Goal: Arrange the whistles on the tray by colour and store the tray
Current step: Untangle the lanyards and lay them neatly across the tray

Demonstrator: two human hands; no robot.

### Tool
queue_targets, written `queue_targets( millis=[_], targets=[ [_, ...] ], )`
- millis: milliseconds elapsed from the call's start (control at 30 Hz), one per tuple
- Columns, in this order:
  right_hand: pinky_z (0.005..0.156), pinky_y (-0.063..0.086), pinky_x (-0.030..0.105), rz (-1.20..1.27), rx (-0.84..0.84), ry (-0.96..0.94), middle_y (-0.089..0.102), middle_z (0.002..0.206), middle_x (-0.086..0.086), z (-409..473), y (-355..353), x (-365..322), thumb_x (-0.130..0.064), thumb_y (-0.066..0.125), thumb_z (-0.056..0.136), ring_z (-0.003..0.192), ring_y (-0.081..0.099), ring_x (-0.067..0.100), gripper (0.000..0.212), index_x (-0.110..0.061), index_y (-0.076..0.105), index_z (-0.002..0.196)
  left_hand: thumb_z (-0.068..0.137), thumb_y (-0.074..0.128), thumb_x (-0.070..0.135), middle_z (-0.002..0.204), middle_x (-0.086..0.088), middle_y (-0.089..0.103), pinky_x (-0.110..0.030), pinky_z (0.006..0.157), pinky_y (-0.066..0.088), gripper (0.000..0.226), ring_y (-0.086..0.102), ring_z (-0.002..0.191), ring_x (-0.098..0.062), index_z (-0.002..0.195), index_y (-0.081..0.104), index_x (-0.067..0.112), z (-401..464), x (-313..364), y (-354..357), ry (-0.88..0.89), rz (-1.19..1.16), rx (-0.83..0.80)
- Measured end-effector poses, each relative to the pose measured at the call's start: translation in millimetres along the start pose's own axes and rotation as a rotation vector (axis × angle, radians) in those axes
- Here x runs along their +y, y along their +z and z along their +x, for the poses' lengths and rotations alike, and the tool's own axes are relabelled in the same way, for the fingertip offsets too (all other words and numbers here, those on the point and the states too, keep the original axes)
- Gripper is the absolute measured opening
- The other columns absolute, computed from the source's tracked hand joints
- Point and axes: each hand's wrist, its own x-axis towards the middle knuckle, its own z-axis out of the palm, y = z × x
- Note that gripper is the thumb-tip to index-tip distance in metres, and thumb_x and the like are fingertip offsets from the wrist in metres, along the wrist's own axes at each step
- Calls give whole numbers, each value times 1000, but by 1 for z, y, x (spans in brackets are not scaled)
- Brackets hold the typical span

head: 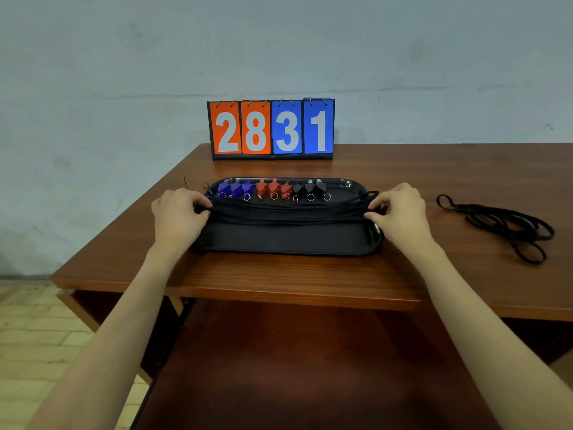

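— Nine whistles stand in a row along the far side of your tray: three blue whistles at the left, three red whistles in the middle, three black whistles to the right, each with a small ring at its near end.

— And the tray?

— It sits on the desk, near the front edge, between your hands. A bundle of black cords lies stretched across its middle, just in front of the whistles.

— What are my hands doing?

— Your left hand pinches the cords' left end at the tray's left rim, fingers curled round it. Your right hand pinches the right end the same way at the right rim.

— Anything else around?

— More cords lie in a loose heap well to the right on the desk. A scoreboard reading 28 and 31 stands behind the tray, against the wall.
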Motion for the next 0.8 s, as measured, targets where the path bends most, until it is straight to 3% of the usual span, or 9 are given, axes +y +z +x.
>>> queue_targets(
  millis=[67, 133, 200, 300, 400, 500, 633, 700, 800],
  targets=[
    [91, 39, 38, 21, 34, 19, 56, 107, 7, -3, -4, 4, -32, 73, 82, 107, 50, 24, 19, -21, 70, 97, 84, 70, 21, 104, -4, 70, -51, 92, 46, 13, 59, 103, -25, 96, 73, 22, -4, 12, 1, 59, -24, 28],
    [95, 41, 41, 82, 85, 51, 55, 112, 9, -3, -10, 12, -31, 67, 86, 109, 51, 25, 17, -20, 68, 99, 86, 67, 21, 104, -3, 70, -47, 91, 49, 15, 60, 103, -21, 100, 72, 20, -9, 29, 4, 100, -134, 14],
    [99, 43, 46, 89, 117, 121, 55, 116, 12, 3, -18, 28, -24, 63, 88, 111, 53, 28, 13, -20, 66, 99, 87, 65, 19, 102, 2, 68, -35, 90, 49, 17, 59, 97, -13, 102, 71, 18, -14, 48, 9, 154, -232, -3],
    [99, 44, 52, -2, 87, 281, 60, 118, 15, 12, -36, 62, -21, 63, 87, 112, 54, 34, 21, -16, 66, 108, 88, 64, 16, 98, 7, 64, -21, 85, 43, 18, 56, 91, -6, 105, 69, 16, -20, 82, 16, 234, -333, -30],
    [96, 47, 48, -25, 73, 391, 65, 114, 17, 10, -59, 91, -17, 67, 85, 111, 56, 37, 22, -11, 68, 105, 87, 64, 15, 101, 3, 67, -23, 86, 48, 19, 59, 91, -7, 105, 69, 15, -24, 112, 30, 312, -395, -84],
    [81, 53, 40, -47, 95, 466, 69, 104, 15, -4, -80, 110, -12, 70, 83, 99, 62, 34, 1, -12, 69, 84, 87, 64, 15, 100, 3, 68, -26, 85, 50, 17, 60, 89, -8, 104, 69, 16, -27, 144, 43, 406, -428, -120],
    [71, 50, 36, -140, 4, 539, 67, 91, 13, -22, -89, 128, -33, 77, 77, 91, 64, 32, 31, -6, 68, 88, 87, 64, 16, 100, 3, 67, -30, 88, 49, 18, 60, 92, -10, 105, 67, 17, -31, 189, 50, 568, -431, -154],
    [75, 54, 40, -196, -18, 540, 67, 92, 12, -26, -89, 138, -41, 76, 76, 92, 64, 32, 41, -4, 67, 93, 87, 63, 17, 100, 3, 66, -31, 88, 47, 18, 59, 94, -11, 105, 67, 17, -32, 212, 50, 640, -442, -165],
    [85, 52, 44, -138, 4, 520, 65, 100, 11, -30, -88, 149, -26, 70, 85, 94, 59, 28, 20, -10, 65, 95, 89, 61, 20, 102, 3, 66, -32, 89, 47, 18, 59, 95, -11, 106, 67, 17, -35, 244, 51, 722, -443, -187]
  ],
)
